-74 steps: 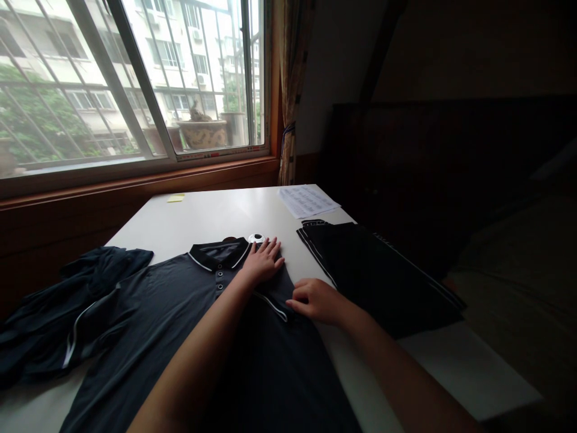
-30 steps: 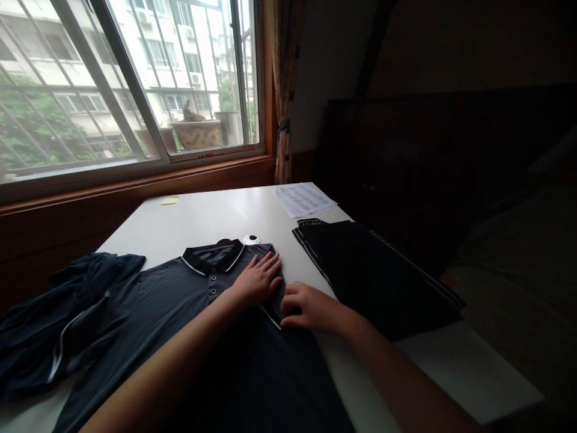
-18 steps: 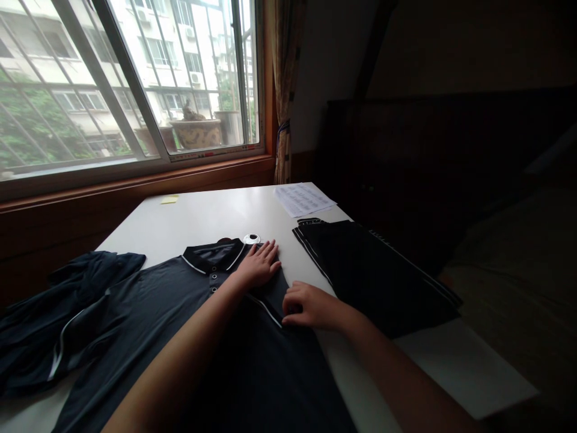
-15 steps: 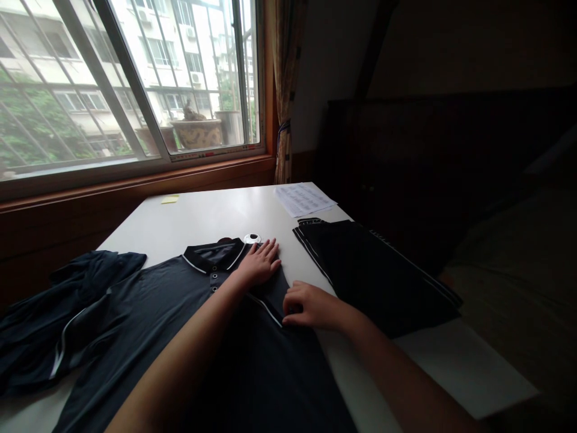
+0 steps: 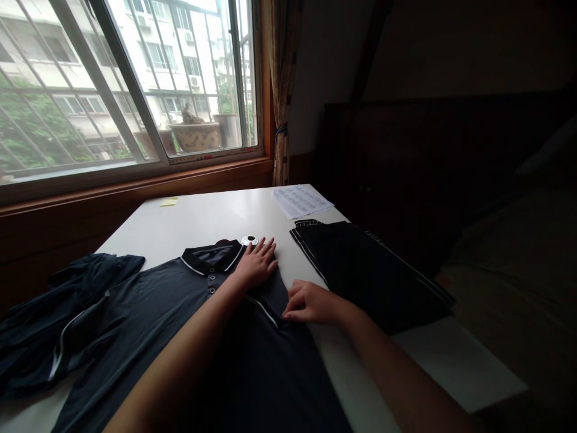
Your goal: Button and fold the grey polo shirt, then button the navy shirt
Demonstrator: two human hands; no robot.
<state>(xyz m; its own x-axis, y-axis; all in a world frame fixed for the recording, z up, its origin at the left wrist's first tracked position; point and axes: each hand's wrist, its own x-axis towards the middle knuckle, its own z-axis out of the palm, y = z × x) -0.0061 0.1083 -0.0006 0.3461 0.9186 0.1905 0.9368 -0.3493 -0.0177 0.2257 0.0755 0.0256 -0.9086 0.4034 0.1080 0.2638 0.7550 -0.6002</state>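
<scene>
A dark polo shirt (image 5: 171, 313) with white-trimmed collar lies flat on the white table (image 5: 202, 216). My left hand (image 5: 256, 264) rests open, fingers spread, on the shirt's right shoulder beside the collar. My right hand (image 5: 309, 302) sits just to the right of it, fingers curled and pinched on the folded-in sleeve edge with its white trim.
A folded dark garment (image 5: 365, 270) lies to the right on the table. Another crumpled dark garment (image 5: 58, 307) lies at the left. A small round white object (image 5: 249, 240) sits above the collar. A printed sheet (image 5: 301, 200) and a yellow note (image 5: 168, 202) lie near the window.
Both hands stay on the shirt's right shoulder. The left hand shifted slightly toward the collar and the right hand's fingers pressed along the sleeve edge.
</scene>
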